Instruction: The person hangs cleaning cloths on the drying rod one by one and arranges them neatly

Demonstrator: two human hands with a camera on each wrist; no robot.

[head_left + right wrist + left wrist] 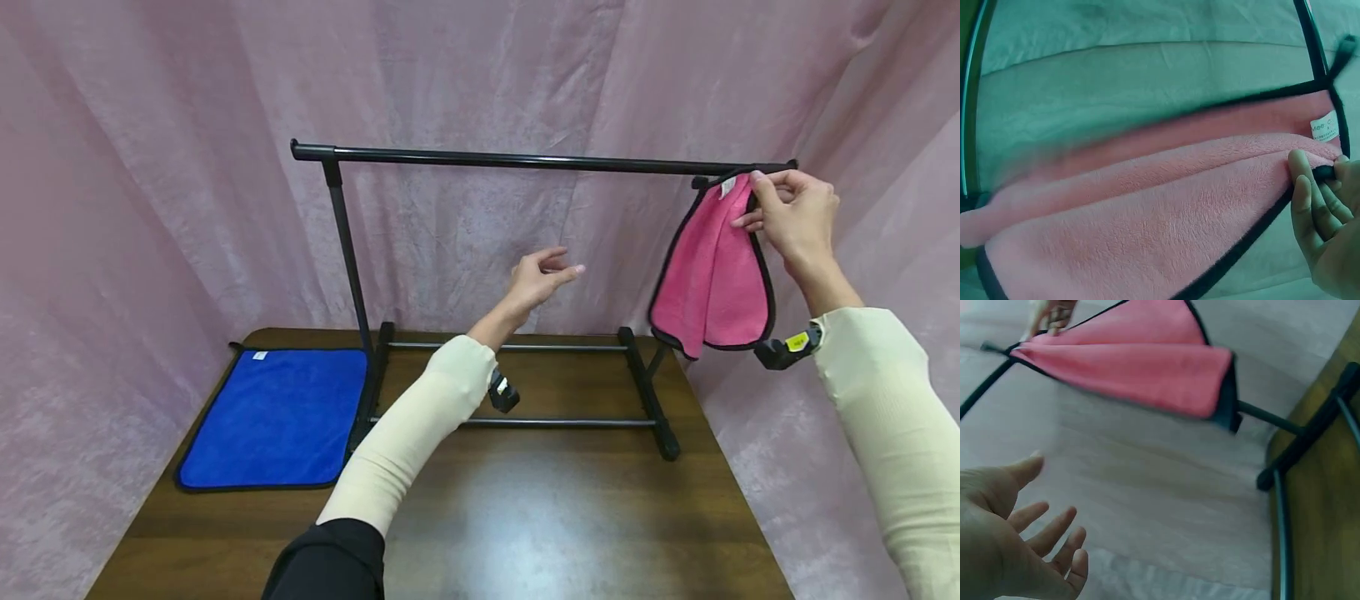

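A pink towel (712,275) with black trim hangs folded from the right end of a black rack's top bar (525,160). My right hand (795,212) pinches its top edge beside the white label (1325,127); the towel (1147,212) fills the right wrist view, fingers (1304,194) curled on the hem. My left hand (542,277) hovers in mid-air below the bar's middle, fingers relaxed and holding nothing. In the left wrist view that hand (1016,544) is spread open, with the pink towel (1141,369) some way off.
A blue towel (277,417) lies flat on the brown table (525,517) at the left, beside the rack's left post (348,258). The rack's base rails (555,422) cross the table's middle. Pink curtain (150,167) surrounds the table.
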